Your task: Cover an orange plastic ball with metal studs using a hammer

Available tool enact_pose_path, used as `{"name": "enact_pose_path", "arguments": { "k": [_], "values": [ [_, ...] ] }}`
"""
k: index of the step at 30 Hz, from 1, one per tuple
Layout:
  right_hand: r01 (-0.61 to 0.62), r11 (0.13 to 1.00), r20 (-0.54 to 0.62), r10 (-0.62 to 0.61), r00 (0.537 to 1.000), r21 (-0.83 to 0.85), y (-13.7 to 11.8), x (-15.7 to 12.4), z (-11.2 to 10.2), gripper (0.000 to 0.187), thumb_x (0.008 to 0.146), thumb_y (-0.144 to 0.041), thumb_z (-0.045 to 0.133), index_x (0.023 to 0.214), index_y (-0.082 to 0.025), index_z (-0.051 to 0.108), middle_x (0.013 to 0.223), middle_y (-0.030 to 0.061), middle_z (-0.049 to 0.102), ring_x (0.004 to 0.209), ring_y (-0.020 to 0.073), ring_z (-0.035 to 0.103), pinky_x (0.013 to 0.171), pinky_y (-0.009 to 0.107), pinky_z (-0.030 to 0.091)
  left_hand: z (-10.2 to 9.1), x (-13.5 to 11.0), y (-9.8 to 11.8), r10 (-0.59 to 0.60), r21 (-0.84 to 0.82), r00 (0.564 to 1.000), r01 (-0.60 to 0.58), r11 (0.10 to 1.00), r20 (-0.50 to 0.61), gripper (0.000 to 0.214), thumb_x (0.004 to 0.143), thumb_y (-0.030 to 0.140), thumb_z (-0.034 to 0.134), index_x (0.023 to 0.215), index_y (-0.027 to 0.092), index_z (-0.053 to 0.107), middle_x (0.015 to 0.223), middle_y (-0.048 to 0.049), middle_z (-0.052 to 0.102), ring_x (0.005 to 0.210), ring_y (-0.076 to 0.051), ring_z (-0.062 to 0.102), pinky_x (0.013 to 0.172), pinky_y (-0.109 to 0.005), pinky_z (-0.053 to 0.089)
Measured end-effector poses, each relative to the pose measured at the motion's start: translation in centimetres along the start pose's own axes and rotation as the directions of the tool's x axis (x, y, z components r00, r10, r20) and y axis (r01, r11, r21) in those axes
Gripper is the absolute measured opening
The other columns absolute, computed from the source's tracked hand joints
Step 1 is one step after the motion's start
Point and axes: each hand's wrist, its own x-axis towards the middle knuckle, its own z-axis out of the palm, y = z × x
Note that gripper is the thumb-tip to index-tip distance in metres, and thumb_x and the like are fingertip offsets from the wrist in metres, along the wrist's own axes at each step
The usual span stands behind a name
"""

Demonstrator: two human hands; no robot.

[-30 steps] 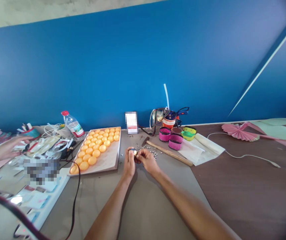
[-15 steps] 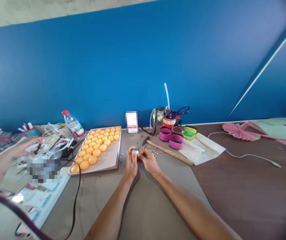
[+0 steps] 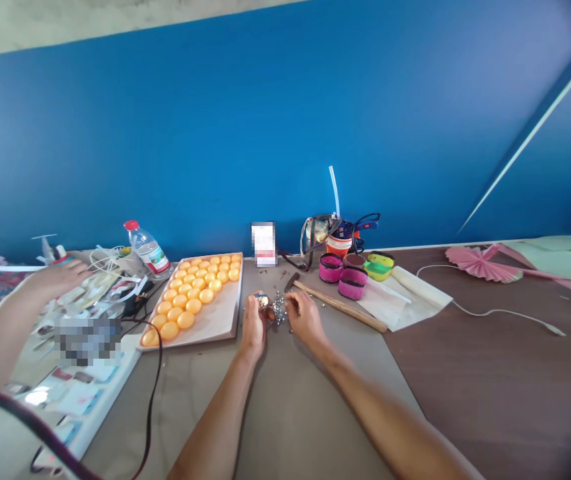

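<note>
My left hand point(image 3: 254, 325) is closed around a small round object point(image 3: 262, 301) with a shiny yellowish face and a bit of blue; its kind is too small to tell. A pile of small shiny metal pieces point(image 3: 279, 308) lies on the grey mat between my hands. At the pile's right side, my right hand point(image 3: 306, 320) has thumb and fingers pinched together, and whatever is between them is hidden. Just behind it lies a hammer point(image 3: 340, 306) with a wooden handle, its head pointing left.
A tray point(image 3: 220, 317) of orange balls stands left of my hands, near a water bottle point(image 3: 151, 253). Further left, another person's hand point(image 3: 65, 277) reaches over cluttered cables and a power strip point(image 3: 110, 393). Pink and yellow-green bands point(image 3: 352, 283) and white sheets point(image 3: 422, 297) lie right.
My hands have moved apart, the right one shifting right, and the metal pile shows between them. The other person's hand at left has moved a little and now has a white strip near it.
</note>
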Motion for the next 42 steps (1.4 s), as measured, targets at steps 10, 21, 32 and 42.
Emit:
{"name": "enact_pose_path", "arguments": {
  "k": [10,21,32,42],
  "values": [
    [0.099,0.765,0.186,0.027,0.982,-0.636,0.0,-0.7,-0.4,0.021,0.080,-0.022,0.049,0.096,-0.019,0.061,0.099,0.0099,0.059,0.097,0.0250,0.045,0.086,0.039,0.025,0.4,-0.2,0.7,-0.001,0.000,1.000,0.001,1.000,0.017,0.030,0.074,0.039,0.061,0.094,0.019,0.050,0.072,0.0020,0.057,0.049,-0.008,0.049,0.050,-0.022,0.036],
    [0.134,0.732,0.277,0.078,0.958,-0.668,0.3,-0.3,-0.5,0.026,0.081,-0.010,0.039,0.085,-0.019,0.063,0.094,0.0085,0.060,0.093,0.0205,0.046,0.087,0.037,0.020,0.1,-0.1,0.8,-0.004,-0.016,1.000,0.005,1.000,0.031,0.026,0.076,0.041,0.060,0.083,0.018,0.051,0.075,-0.0002,0.059,0.051,-0.007,0.049,0.052,-0.021,0.039],
    [0.076,0.882,0.033,-0.069,0.997,-0.465,0.4,0.0,-0.5,0.014,0.075,-0.010,0.044,0.075,-0.017,0.056,0.079,0.0028,0.062,0.081,0.0149,0.053,0.087,0.033,0.020,0.0,0.0,1.0,-0.074,-0.092,0.997,0.075,0.993,0.008,0.034,0.073,0.046,0.062,0.091,0.018,0.054,0.079,-0.0017,0.063,0.051,-0.008,0.052,0.054,-0.023,0.042],
    [0.160,0.947,-0.009,-0.169,0.985,-0.278,0.7,0.0,-0.1,0.016,0.076,-0.010,0.041,0.080,-0.017,0.055,0.077,0.0011,0.062,0.078,0.0136,0.055,0.082,0.028,0.026,0.2,-0.1,1.7,-0.159,-0.274,0.982,0.181,0.945,0.099,0.032,0.073,0.039,0.065,0.098,0.023,0.054,0.076,0.0007,0.059,0.054,-0.009,0.051,0.059,-0.026,0.044]
  ]
}}
